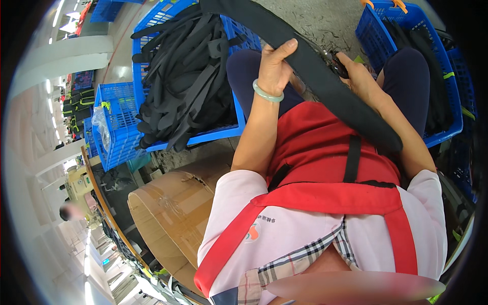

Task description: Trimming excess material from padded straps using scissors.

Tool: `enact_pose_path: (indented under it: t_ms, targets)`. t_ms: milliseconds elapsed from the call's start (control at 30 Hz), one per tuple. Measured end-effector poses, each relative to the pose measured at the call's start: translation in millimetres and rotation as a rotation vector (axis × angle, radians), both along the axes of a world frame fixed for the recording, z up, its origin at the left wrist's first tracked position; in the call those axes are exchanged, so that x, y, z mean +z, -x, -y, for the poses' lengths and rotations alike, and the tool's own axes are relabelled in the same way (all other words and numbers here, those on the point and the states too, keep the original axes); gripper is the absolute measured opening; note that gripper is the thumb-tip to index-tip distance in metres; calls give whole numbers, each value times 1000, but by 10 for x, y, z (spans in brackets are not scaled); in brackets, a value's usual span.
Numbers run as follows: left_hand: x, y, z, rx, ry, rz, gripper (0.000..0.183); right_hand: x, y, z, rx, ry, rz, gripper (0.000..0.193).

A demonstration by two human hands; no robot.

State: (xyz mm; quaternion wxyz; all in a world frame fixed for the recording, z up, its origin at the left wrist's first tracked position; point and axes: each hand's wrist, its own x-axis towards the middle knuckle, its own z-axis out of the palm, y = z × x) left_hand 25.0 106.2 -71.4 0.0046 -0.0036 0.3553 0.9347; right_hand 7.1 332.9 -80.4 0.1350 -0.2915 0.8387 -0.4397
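Observation:
A long, wide black padded strap (325, 84) runs across the front of me, its rounded near end resting by my right forearm. My left hand (277, 63) is closed on the strap's left edge, with the thumb on top and the other fingers hidden beneath. Behind the strap, my right hand (358, 76) is wrapped round a pair of dark-handled scissors (337, 66); the blades are mostly hidden by the strap. To the left, a blue plastic basket (190, 136) is heaped with similar black straps (185, 76).
Another blue basket (450, 119) with dark pieces stands at my right knee. Dark scraps (335, 18) litter the floor ahead. A large cardboard box (168, 203) sits at my left side, near a smaller blue crate (114, 127). Further left, a person sits by a sewing machine (81, 188).

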Motion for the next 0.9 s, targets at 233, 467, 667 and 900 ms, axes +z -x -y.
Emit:
enact_pose_path:
  t_ms: [233, 467, 667, 900]
  targets:
    - [77, -41, -68, -11, 24, 20, 13, 180, 9, 66, 10, 11, -12, 35]
    - [40, -83, -158, -114, 67, -26, 21, 298, 48, 47, 47, -4, 204, 38]
    - [14, -84, -146, -81, 36, 16, 18, 219, 86, -29, -61, -57, 55, 42]
    - [-14, -61, -83, -29, -1, -9, 16, 305, 6, -106, -24, -16, 94, 42]
